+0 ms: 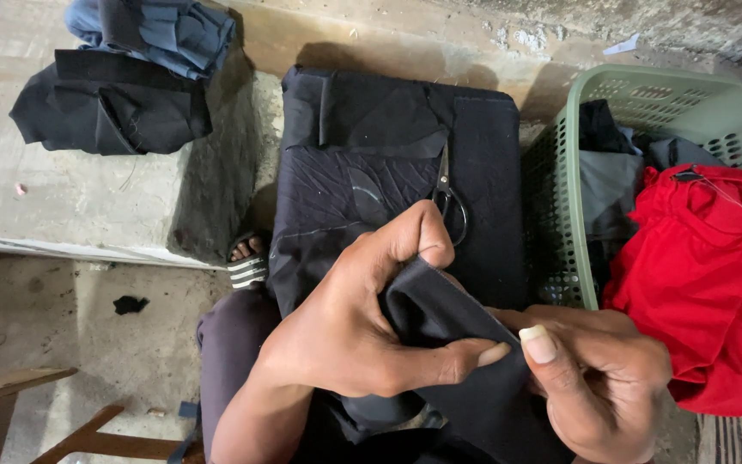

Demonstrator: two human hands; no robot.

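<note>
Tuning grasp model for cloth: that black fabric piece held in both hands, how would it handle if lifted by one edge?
Likely floppy: the black fabric piece folds and creases between the left hand and right hand. Probably light, since it is pinched by fingers alone. It looks matte, so probably not slippery, and would drape rather than hold shape.

Both hands pinched a folded piece of black cloth (440, 314): the left hand (349, 331) wrapped over it, the right hand (599, 378) gripping its edge. Metal scissors (447, 199) lay on the black fabric-covered board (483, 146) beside a green perforated plastic basket (560, 215) holding a red garment (706, 266).
</note>
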